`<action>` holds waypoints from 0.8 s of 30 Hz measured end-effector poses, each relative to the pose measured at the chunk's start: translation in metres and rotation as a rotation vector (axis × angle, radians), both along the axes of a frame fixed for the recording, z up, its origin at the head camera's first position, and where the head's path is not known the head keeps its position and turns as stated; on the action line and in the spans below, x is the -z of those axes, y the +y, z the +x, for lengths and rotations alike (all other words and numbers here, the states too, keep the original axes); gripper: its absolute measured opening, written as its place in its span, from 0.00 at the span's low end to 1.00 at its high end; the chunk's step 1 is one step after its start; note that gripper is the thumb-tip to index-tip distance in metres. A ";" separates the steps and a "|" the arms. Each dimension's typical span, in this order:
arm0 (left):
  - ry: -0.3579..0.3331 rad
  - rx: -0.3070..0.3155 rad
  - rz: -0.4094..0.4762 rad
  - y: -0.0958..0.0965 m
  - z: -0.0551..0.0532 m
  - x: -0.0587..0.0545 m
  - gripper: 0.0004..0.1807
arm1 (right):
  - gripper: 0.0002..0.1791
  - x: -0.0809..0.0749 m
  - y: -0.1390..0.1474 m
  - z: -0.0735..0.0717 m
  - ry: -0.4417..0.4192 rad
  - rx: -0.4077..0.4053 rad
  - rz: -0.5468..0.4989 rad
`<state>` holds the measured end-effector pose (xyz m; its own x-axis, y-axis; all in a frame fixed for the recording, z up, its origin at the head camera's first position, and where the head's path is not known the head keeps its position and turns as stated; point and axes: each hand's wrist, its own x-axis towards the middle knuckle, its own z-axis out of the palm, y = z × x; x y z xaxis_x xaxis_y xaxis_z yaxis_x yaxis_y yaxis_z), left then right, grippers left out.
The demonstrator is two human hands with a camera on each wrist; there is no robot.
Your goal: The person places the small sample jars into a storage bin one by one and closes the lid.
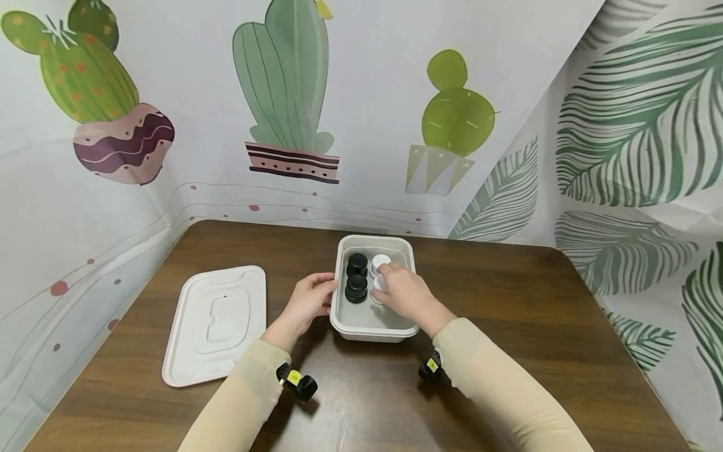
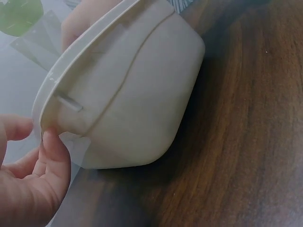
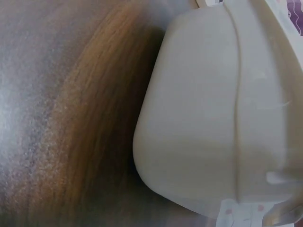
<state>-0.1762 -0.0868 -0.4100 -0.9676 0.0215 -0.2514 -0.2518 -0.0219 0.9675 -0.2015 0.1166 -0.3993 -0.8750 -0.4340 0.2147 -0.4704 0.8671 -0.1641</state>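
Note:
A deep whitish plastic box (image 1: 375,329) stands uncovered on the table. Inside it, two black round-topped containers (image 1: 357,287) make a row on the left, with white round-topped containers (image 1: 380,260) beside them on the right. My left hand (image 1: 307,300) holds the box's left rim, thumb (image 2: 57,158) just under the lip on the outside. Over the right rim reaches my right hand (image 1: 408,294), its thumb and fingers pinching the nearer white container (image 1: 377,287), which they partly cover. The right wrist view shows mostly the box's outer wall (image 3: 189,109).
A white rectangular lid (image 1: 220,326) lies flat on the brown wooden table (image 1: 508,301), left of the box. Behind the table hangs a cloth (image 1: 373,113) printed with cacti and leaves. Each wrist wears a small black camera (image 1: 299,383).

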 end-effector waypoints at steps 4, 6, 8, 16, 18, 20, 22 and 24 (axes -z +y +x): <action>0.009 0.029 0.003 -0.001 0.001 -0.003 0.19 | 0.23 -0.003 0.002 0.000 -0.021 0.007 -0.021; 0.013 0.024 0.009 -0.001 -0.004 0.005 0.20 | 0.23 -0.003 0.003 0.000 -0.022 0.004 -0.033; 0.017 0.016 0.020 0.000 -0.007 0.011 0.19 | 0.22 -0.003 0.004 0.000 -0.021 0.003 -0.041; 0.040 0.010 -0.002 0.007 -0.011 0.012 0.18 | 0.22 -0.004 0.007 -0.001 0.009 0.026 -0.050; 0.040 0.012 -0.020 0.007 -0.012 0.010 0.18 | 0.22 -0.006 0.007 -0.001 0.012 0.029 -0.055; 0.035 0.010 -0.026 0.007 -0.012 0.009 0.18 | 0.23 -0.008 0.007 -0.002 0.007 0.033 -0.065; 0.043 0.013 -0.036 0.006 -0.012 0.009 0.18 | 0.23 -0.010 0.007 -0.002 -0.001 0.039 -0.076; 0.051 0.014 -0.055 0.004 -0.012 0.008 0.19 | 0.24 -0.013 0.007 -0.002 -0.014 0.046 -0.090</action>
